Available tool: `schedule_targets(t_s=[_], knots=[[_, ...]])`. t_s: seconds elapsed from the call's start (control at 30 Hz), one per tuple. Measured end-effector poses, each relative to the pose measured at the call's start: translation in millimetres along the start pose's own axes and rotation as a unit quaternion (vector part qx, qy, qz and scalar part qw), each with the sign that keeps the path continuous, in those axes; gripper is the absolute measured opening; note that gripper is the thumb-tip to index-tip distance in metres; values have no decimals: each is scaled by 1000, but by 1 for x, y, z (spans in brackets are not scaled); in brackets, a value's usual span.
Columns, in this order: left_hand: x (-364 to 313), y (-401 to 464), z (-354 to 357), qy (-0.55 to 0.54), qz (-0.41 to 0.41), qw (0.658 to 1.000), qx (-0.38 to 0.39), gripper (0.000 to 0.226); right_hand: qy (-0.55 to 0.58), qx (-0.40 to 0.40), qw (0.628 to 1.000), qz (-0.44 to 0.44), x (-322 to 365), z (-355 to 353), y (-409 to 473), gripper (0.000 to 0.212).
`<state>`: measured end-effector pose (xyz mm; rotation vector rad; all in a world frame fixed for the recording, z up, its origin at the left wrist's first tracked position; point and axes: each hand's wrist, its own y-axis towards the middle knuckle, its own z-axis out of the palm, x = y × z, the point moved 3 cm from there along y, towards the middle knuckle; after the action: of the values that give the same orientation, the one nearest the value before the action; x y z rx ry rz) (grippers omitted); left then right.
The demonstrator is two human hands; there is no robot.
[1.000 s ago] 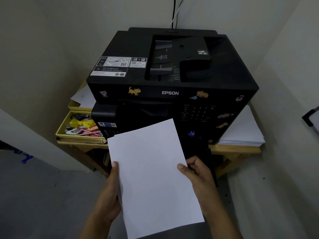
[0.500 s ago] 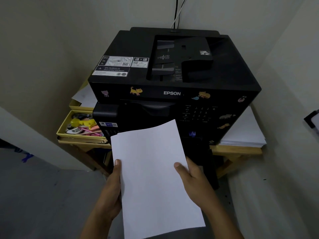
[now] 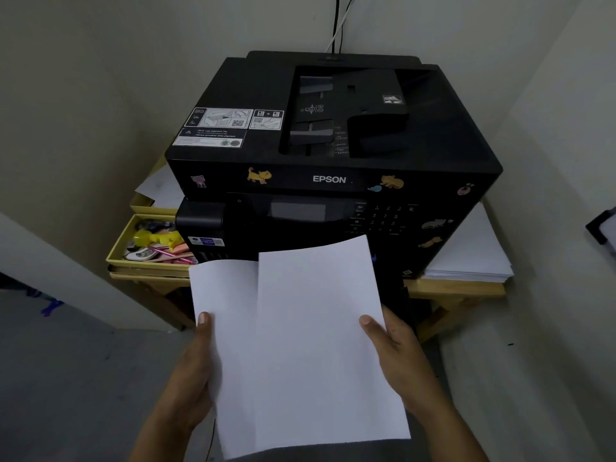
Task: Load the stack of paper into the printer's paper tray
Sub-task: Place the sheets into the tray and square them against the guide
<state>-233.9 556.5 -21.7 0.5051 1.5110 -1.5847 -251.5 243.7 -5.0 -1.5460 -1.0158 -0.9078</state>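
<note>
I hold white sheets of paper [image 3: 300, 348] in front of a black Epson printer [image 3: 333, 155] that stands on a wooden table. The sheets are fanned apart: one shows at the left, another lies over it to the right. My left hand [image 3: 193, 371] grips the left edge with the thumb on top. My right hand [image 3: 396, 358] grips the right edge, thumb on the top sheet. The paper's far edge hangs just before the printer's lower front and hides it. No paper tray is visible.
A yellow tray [image 3: 116, 251] of pens and small items sits left of the printer. A pile of white paper [image 3: 473, 258] lies on the wooden table [image 3: 460, 288] at the right. Walls close in on both sides; cables [image 3: 338, 25] run up behind.
The sheets have slid apart sideways, so a second sheet now shows at the left. Both hands have stayed on the paper's edges.
</note>
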Motion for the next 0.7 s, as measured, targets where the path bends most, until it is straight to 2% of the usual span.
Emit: schedule_targets(t_s=[0.1,0.2,0.3,0.47,0.6,0.7], knots=[[-3,1,-9,1,13,1000,-20,50,-5,-19,999,27,-9,-11,4,26],[-4,4,-17,-10,9,1000,-17,59,-2,-30,998,56,-15,-17,7,27],[-4,6,-21,-14,2,1000,-15,55,8,-34,996,88,-15,-18,11,31],[-6,8,-26,-9,-3,1000,-23,58,34,-32,987,152,-10,-19,18,12],[-10,7,-30,3,6,1000,-28,65,48,-22,983,175,-6,-19,24,14],[-10,8,-36,0,5,1000,-31,68,52,-5,981,188,-4,-17,29,8]])
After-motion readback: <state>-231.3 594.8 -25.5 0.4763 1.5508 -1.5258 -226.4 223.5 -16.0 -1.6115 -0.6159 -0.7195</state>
